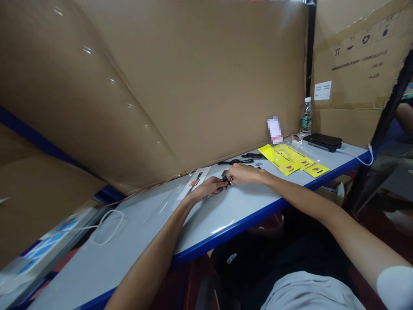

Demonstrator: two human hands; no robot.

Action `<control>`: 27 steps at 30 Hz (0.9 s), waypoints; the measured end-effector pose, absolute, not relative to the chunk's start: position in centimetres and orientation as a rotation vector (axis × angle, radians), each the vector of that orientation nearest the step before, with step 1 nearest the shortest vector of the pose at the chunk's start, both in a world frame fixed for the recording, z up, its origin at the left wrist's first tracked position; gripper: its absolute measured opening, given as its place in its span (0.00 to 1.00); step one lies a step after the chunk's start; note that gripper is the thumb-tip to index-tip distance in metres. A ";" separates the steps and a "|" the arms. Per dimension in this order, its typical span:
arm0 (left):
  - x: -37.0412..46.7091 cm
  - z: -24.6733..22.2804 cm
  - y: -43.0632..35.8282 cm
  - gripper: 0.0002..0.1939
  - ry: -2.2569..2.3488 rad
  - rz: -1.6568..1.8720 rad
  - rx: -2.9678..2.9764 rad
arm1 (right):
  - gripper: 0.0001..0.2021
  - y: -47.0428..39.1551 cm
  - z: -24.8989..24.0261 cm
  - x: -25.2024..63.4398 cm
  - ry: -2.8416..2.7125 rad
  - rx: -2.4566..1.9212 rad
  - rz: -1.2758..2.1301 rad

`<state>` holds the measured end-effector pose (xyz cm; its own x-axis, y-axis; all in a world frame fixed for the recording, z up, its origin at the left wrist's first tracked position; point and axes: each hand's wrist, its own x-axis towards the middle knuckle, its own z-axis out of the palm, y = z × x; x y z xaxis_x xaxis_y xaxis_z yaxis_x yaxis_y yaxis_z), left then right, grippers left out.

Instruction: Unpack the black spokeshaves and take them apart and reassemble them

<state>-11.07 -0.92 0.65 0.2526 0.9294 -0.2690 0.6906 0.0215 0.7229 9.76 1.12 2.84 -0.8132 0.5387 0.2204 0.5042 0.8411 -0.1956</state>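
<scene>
My left hand [210, 188] and my right hand [242, 173] meet over the table, fingers closed around a small black part [225, 174]. Its exact kind is hard to make out, since the fingers cover most of it. A bit of shiny metal shows by my right fingertips. Just behind my right hand lie a long black piece like a handle [235, 162] and another dark piece [253, 156]. Several tiny metal bits [259, 164] are scattered beside them. Left of my left hand is a white printed card [194, 182] picturing a dark-handled tool.
Yellow printed packaging cards [282, 160] overlap on the right, near clear plastic wrap. Further back stand a water bottle [306, 118] and a black phone-like device [322, 140] with a white cable. Another white cable [108, 230] loops at the left. Cardboard walls [193, 86] enclose the table [206, 228].
</scene>
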 end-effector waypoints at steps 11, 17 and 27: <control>-10.9 0.7 -1.2 0.24 1.499 0.390 1.740 | 0.15 -0.4 3.1 9.1 -2.603 -0.918 0.228; -11.0 0.6 -1.0 0.24 1.512 0.386 1.743 | 0.15 0.4 3.2 9.2 -2.618 -0.889 0.322; -11.1 0.5 -1.0 0.26 1.494 0.396 1.743 | 0.13 1.4 3.0 10.0 -2.741 -0.750 0.228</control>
